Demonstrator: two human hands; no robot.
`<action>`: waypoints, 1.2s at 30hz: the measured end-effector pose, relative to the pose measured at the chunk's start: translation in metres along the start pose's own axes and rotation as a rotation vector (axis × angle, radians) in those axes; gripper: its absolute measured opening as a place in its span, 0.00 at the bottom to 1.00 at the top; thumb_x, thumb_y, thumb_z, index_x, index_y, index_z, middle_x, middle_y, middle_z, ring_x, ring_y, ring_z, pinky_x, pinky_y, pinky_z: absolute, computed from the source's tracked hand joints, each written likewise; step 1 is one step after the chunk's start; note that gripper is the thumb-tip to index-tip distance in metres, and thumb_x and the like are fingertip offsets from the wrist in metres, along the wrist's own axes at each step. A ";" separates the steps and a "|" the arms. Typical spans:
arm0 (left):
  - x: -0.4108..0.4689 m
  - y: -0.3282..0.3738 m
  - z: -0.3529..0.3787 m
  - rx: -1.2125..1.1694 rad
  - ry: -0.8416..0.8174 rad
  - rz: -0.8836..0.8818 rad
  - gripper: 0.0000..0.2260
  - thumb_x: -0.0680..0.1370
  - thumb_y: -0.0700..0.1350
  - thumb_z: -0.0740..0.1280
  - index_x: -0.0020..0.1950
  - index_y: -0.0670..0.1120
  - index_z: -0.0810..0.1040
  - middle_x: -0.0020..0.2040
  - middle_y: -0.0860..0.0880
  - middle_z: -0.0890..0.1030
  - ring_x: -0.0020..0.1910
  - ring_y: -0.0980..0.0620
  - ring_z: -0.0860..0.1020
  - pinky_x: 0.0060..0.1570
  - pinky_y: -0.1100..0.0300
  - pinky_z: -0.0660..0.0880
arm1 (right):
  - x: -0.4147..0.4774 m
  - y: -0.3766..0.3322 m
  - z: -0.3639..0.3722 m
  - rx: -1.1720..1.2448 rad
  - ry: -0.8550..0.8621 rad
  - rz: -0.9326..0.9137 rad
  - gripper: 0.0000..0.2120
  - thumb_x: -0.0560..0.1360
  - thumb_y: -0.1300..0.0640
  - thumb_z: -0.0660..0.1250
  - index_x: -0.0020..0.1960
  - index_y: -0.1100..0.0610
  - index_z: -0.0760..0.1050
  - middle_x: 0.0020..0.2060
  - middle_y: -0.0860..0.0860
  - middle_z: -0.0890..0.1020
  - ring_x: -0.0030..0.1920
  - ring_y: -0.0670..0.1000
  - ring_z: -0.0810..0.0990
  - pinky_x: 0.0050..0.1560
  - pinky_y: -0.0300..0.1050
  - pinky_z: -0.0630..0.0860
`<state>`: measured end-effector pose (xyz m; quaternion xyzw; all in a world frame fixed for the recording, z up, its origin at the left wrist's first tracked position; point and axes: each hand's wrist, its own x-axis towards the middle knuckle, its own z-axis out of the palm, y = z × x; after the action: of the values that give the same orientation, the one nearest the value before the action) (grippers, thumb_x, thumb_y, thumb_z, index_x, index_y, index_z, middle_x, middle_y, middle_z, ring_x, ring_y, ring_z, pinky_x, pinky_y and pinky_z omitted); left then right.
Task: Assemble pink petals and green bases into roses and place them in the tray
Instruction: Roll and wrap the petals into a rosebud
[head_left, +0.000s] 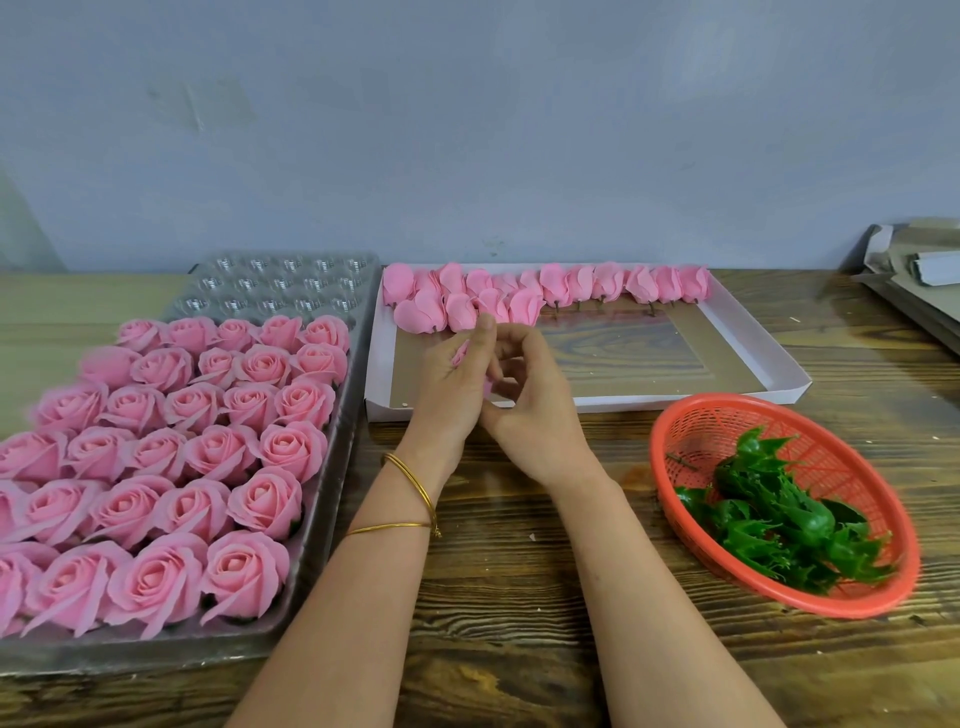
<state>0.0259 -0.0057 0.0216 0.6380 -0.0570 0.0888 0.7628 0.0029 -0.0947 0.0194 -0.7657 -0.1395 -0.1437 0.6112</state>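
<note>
Left hand (451, 387) and right hand (535, 400) mostly hide pink petal (460, 353).

Wooden table (519, 571) bears clear tray (283, 287) left; white box (623, 401) centre; red basket (701, 431) right; perhaps cardboard (914, 280) far right.

We see a table (519, 545) of dark, rough-grained wood. The tray (283, 283) is clear, glossy plastic, and its cells catch the light. The roses (244, 571) in it look matt and soft, like foam or thin paper, and the loose petals (556, 283) have the same dull pink finish. The box (623, 402) is smooth white card with a shiny transparent window (634, 353) in its floor. The basket (657, 467) is slightly glossy red plastic mesh, and the green bases (779, 519) are slick, shiny plastic. Two bangles (415, 480) are polished gold-coloured metal. The wall (467, 130) is matt paint, and the sheets (914, 270) look like dull grey card.
</note>
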 end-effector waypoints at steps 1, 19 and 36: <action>0.000 0.000 0.000 0.002 0.001 -0.001 0.23 0.80 0.56 0.62 0.25 0.50 0.70 0.34 0.43 0.78 0.39 0.51 0.81 0.37 0.64 0.77 | 0.000 0.001 0.000 0.001 0.001 0.005 0.21 0.71 0.70 0.71 0.59 0.56 0.70 0.43 0.36 0.78 0.47 0.42 0.78 0.51 0.39 0.77; -0.004 0.009 -0.003 0.025 -0.013 -0.029 0.15 0.81 0.49 0.63 0.42 0.41 0.82 0.42 0.34 0.81 0.41 0.44 0.80 0.42 0.51 0.78 | 0.002 -0.004 -0.004 0.072 -0.036 0.138 0.26 0.73 0.73 0.67 0.67 0.61 0.64 0.56 0.56 0.81 0.55 0.46 0.81 0.55 0.39 0.77; 0.004 -0.004 -0.006 0.154 0.089 0.100 0.22 0.82 0.51 0.60 0.34 0.39 0.75 0.27 0.54 0.77 0.28 0.60 0.75 0.33 0.69 0.74 | 0.012 -0.043 -0.050 -0.180 0.572 0.052 0.14 0.70 0.68 0.62 0.51 0.54 0.75 0.40 0.44 0.79 0.40 0.42 0.77 0.44 0.33 0.74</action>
<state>0.0301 -0.0006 0.0171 0.6866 -0.0478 0.1594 0.7078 -0.0049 -0.1343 0.0734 -0.7486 0.0713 -0.3497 0.5587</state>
